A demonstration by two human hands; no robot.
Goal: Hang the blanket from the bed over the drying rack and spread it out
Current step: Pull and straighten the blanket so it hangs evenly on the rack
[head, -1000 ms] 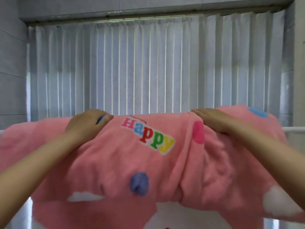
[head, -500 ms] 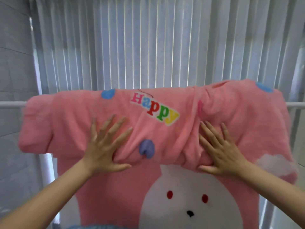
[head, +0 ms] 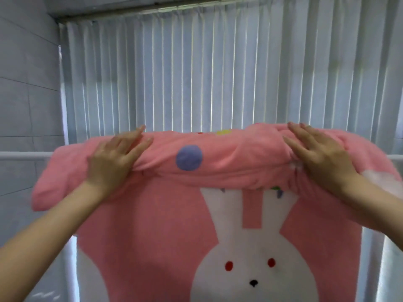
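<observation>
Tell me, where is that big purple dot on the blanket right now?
In the head view the purple dot sits on the bunched roll of the pink blanket over the rack rail, between the hands, nearer the left hand.

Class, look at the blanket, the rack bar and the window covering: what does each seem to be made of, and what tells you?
Blanket: soft fleece or plush, likely; matte, fuzzy surface that bunches into thick rolls under the hands.
Rack bar: smooth white tube, perhaps painted metal or plastic; the look leaves it open.
Window covering: thin pale vertical strips, fabric or vinyl; daylight glows through the gaps.
</observation>
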